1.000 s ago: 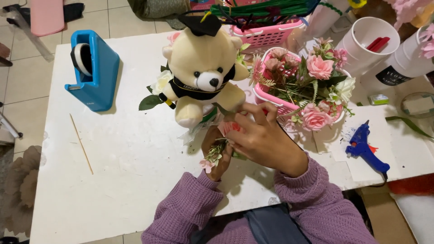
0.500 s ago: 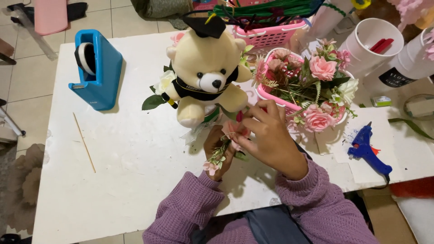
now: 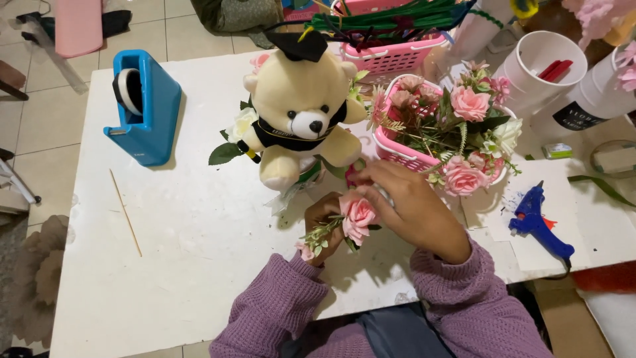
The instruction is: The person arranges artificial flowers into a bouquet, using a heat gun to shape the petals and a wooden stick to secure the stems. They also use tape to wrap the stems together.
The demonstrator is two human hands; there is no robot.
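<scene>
My left hand (image 3: pixel 319 219) grips a small bunch of artificial flowers, a pink rose (image 3: pixel 358 213) with green sprigs (image 3: pixel 318 237), just above the white table (image 3: pixel 185 265). My right hand (image 3: pixel 405 205) reaches over from the right, its fingers pinching at the rose's top. Both sleeves are purple knit. Right behind the hands stands a cream teddy bear (image 3: pixel 298 119) wearing a black graduation cap, with flowers and leaves tucked around it.
A pink basket (image 3: pixel 397 152) of pink and white artificial flowers sits right of the bear. A blue glue gun (image 3: pixel 538 222) lies at the right on paper. A blue tape dispenser (image 3: pixel 142 109) and a thin wooden stick (image 3: pixel 126 212) are at the left. White buckets (image 3: pixel 540 66) stand at the back right.
The rose now shows more fully between my hands, turned up toward the camera. My right hand's fingers have shifted over it; the view has tilted slightly.
</scene>
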